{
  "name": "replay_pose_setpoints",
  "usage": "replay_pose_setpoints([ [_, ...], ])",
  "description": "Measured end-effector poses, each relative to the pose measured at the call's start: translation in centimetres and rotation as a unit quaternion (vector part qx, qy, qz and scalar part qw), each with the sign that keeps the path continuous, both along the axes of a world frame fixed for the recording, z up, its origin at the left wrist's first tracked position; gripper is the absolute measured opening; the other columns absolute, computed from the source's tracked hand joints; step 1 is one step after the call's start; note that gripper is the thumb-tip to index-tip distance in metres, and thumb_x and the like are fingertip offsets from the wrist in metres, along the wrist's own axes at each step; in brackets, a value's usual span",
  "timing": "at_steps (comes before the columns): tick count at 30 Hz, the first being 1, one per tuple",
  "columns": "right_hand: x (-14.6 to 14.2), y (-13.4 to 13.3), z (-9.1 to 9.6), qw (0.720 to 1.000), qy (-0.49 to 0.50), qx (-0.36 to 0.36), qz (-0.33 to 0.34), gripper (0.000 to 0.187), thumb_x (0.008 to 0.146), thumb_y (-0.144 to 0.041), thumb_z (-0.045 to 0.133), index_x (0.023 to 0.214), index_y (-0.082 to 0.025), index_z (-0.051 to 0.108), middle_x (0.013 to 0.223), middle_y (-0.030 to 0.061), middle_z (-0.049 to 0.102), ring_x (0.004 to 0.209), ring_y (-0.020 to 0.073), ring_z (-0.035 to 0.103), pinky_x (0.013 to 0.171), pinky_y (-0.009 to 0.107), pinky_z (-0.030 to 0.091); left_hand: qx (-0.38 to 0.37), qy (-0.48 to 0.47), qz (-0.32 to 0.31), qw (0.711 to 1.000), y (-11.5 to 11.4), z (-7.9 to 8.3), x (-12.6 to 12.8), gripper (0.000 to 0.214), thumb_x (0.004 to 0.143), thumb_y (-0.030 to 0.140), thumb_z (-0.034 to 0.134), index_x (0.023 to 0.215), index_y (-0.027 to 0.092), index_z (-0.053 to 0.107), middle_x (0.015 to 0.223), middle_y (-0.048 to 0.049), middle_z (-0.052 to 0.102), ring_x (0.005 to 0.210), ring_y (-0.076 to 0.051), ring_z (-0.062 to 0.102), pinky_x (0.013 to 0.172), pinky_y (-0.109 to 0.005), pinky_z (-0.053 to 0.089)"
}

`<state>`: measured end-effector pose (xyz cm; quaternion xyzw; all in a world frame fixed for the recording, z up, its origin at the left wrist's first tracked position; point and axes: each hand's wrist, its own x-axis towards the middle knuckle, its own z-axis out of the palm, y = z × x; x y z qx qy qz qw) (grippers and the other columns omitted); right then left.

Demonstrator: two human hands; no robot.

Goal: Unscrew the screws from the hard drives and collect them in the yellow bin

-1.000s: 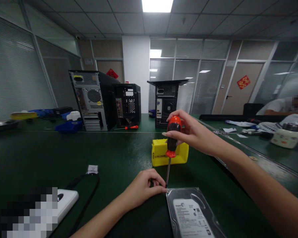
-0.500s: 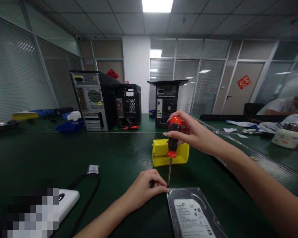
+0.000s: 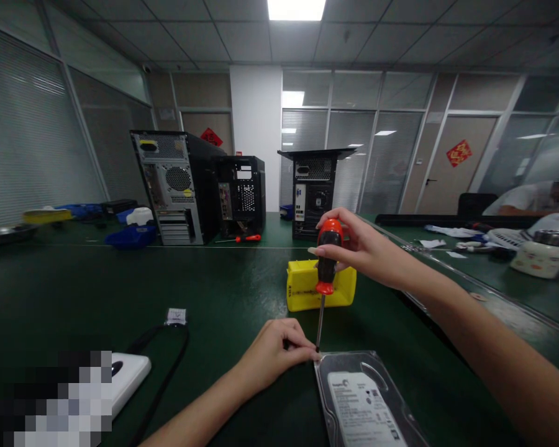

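My right hand [image 3: 354, 245] grips the red and black handle of a screwdriver [image 3: 327, 261], held nearly upright with its shaft pointing down. The shaft's tip meets the far left corner of a hard drive [image 3: 366, 403], which lies flat with its white label up. At that same corner, the thumb and fingers of my left hand [image 3: 282, 347] are pinched together around the tip. Whatever sits between those fingertips is too small to make out. A yellow plastic bin [image 3: 302, 302] stands just behind the screwdriver.
Computer cases [image 3: 168, 186] stand at the back of the green table [image 3: 223, 273]. Another screwdriver [image 3: 249, 238] lies before them, near a blue bin [image 3: 130, 237]. A white device [image 3: 133, 369] with a black cable is at front left. A person [image 3: 522, 198] sits far right.
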<state>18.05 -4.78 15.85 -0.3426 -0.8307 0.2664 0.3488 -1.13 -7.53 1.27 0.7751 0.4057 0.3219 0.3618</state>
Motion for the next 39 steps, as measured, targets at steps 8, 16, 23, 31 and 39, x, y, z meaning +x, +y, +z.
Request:
replay_pose_setpoints([
  [8, 0.3, 0.0, 0.1, 1.000, 0.005, 0.005, -0.007, 0.041, 0.081, -0.045, 0.063, 0.109, -0.024, 0.042, 0.097, 0.0016, 0.048, 0.085, 0.0186, 0.062, 0.064, 0.031, 0.061, -0.016, -0.013, 0.012, 1.000, 0.5, -0.1, 0.2, 0.018, 0.073, 0.031, 0.076, 0.080, 0.015, 0.078, 0.073, -0.0018, 0.062, 0.061, -0.011, 0.048, 0.055, -0.021, 0.033],
  [16, 0.4, 0.1, 0.2, 1.000, 0.005, 0.000, 0.000, 0.043, 0.080, -0.046, 0.063, 0.109, -0.024, 0.042, 0.099, 0.0022, 0.048, 0.087, 0.0201, 0.062, 0.062, 0.032, 0.062, -0.037, 0.003, -0.033, 0.999, 0.8, 0.8, -0.9, 0.015, 0.077, 0.029, 0.072, 0.087, 0.021, 0.078, 0.075, -0.0010, 0.059, 0.065, -0.012, 0.047, 0.057, -0.021, 0.032],
  [23, 0.5, 0.0, 0.3, 1.000, 0.002, 0.010, -0.004, 0.042, 0.080, -0.047, 0.062, 0.109, -0.024, 0.043, 0.098, 0.0017, 0.048, 0.085, 0.0196, 0.062, 0.062, 0.033, 0.061, -0.052, 0.013, -0.060, 0.997, 0.7, 1.1, -1.3, 0.016, 0.077, 0.027, 0.070, 0.091, 0.022, 0.077, 0.078, -0.0012, 0.055, 0.068, -0.012, 0.046, 0.055, -0.021, 0.031],
  [31, 0.2, 0.1, 0.1, 1.000, 0.010, 0.002, 0.001, 0.044, 0.078, -0.047, 0.064, 0.108, -0.024, 0.042, 0.094, 0.0008, 0.048, 0.081, 0.0179, 0.061, 0.061, 0.032, 0.060, -0.051, 0.009, -0.045, 0.998, 0.7, 0.9, -1.1, 0.018, 0.076, 0.029, 0.072, 0.090, 0.020, 0.077, 0.076, -0.0011, 0.054, 0.066, -0.012, 0.044, 0.054, -0.021, 0.028],
  [39, 0.2, 0.0, 0.2, 1.000, 0.007, 0.027, 0.002, 0.042, 0.080, -0.046, 0.063, 0.109, -0.024, 0.042, 0.096, 0.0014, 0.048, 0.082, 0.0184, 0.061, 0.062, 0.032, 0.059, -0.079, 0.020, -0.062, 0.995, 0.9, 1.2, -1.7, 0.024, 0.072, 0.029, 0.076, 0.093, 0.019, 0.076, 0.080, -0.0005, 0.054, 0.063, -0.010, 0.044, 0.053, -0.020, 0.031],
])
